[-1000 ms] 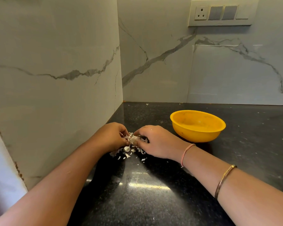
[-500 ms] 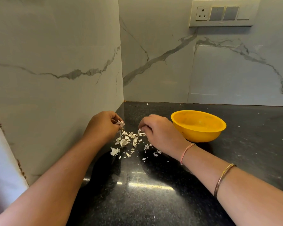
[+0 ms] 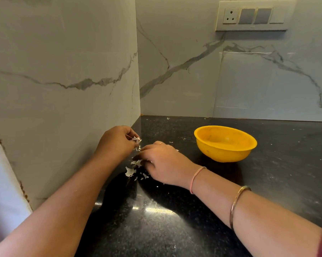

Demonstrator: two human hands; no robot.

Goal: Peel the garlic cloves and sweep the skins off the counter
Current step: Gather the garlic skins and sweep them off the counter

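Note:
White garlic skins (image 3: 130, 171) lie scattered on the black counter (image 3: 175, 229) near the left wall. My left hand (image 3: 117, 143) is raised a little above the counter and pinches a few skin pieces between its fingertips. My right hand (image 3: 163, 164) lies palm down over the pile with its fingers curled onto the skins, and most of the pile is hidden under it. I cannot see any garlic cloves.
A yellow plastic bowl (image 3: 225, 143) stands on the counter to the right of my hands; its visible inside looks bare. Marble walls close the left side and the back. A socket and switch panel (image 3: 253, 15) sits high on the back wall.
My hands parted, uncovering the scattered skins. The left hand then rose with skin pieces pinched in it. The right hand has since come back down over the pile.

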